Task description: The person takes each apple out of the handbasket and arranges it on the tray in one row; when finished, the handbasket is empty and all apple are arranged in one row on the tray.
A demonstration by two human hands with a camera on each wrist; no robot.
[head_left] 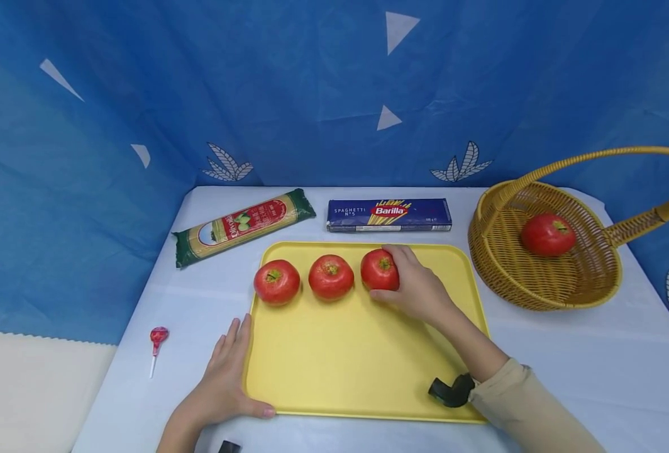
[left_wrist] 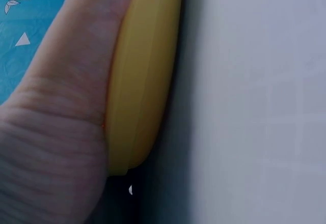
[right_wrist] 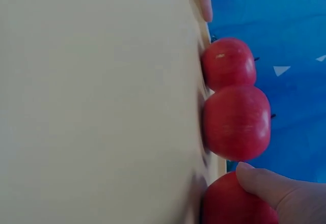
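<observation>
My right hand grips a red apple at the far side of the yellow tray, thumb on its near side and fingers round its right. Two more apples stand in a row to the left of it: a middle apple and a left apple by the tray's corner. In the right wrist view the thumb presses on the held apple. My left hand lies with fingers spread along the tray's left edge, its thumb at the front rim.
A wicker basket with a tall handle stands at the right, one apple inside. Behind the tray lie a green-ended spaghetti packet and a blue spaghetti box. A red lollipop is at the left.
</observation>
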